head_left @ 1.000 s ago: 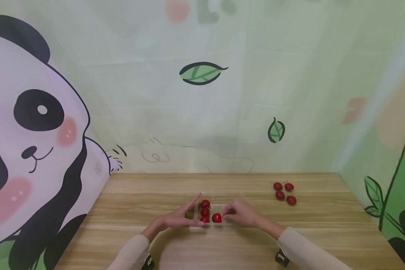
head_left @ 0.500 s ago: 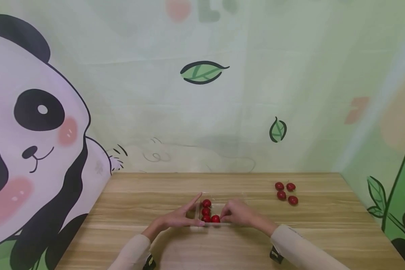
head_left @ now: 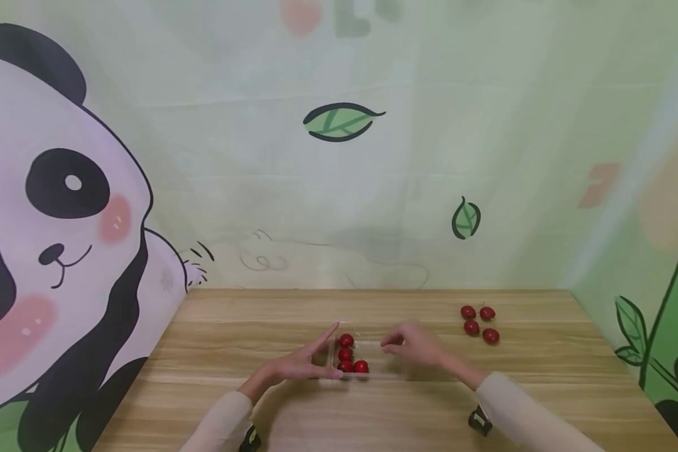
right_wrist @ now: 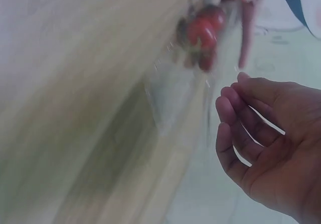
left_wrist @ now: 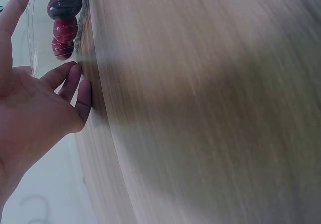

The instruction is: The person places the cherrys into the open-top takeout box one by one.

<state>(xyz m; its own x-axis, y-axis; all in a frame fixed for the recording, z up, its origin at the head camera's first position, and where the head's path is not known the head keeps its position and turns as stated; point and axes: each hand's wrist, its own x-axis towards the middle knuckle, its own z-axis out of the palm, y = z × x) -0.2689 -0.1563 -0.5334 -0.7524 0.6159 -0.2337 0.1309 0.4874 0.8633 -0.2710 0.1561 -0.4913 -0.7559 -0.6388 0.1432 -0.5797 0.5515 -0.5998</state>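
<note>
A clear plastic box (head_left: pixel 381 363) lies on the table in front of me in the head view. Inside, three red cherries (head_left: pixel 346 355) line its left end, and one more cherry (head_left: pixel 361 366) sits beside the nearest of them at the front wall. My left hand (head_left: pixel 298 364) holds the box's left end, thumb at the front edge and index finger stretched to the back. In the left wrist view, cherries (left_wrist: pixel 65 29) show through the clear wall. Over the right part of the box, my right hand (head_left: pixel 415 345) hovers with loosely curled fingers (right_wrist: pixel 226 111) and nothing between them.
Several loose cherries (head_left: pixel 471 328) lie grouped on the wooden table (head_left: pixel 248 314) at the back right. Behind the table hangs a pale green backdrop (head_left: pixel 231 157) with a panda and leaves printed on it.
My right hand pushed the front cherry left against the row, let go of it, and moved back up and right. My left hand stays on the box.
</note>
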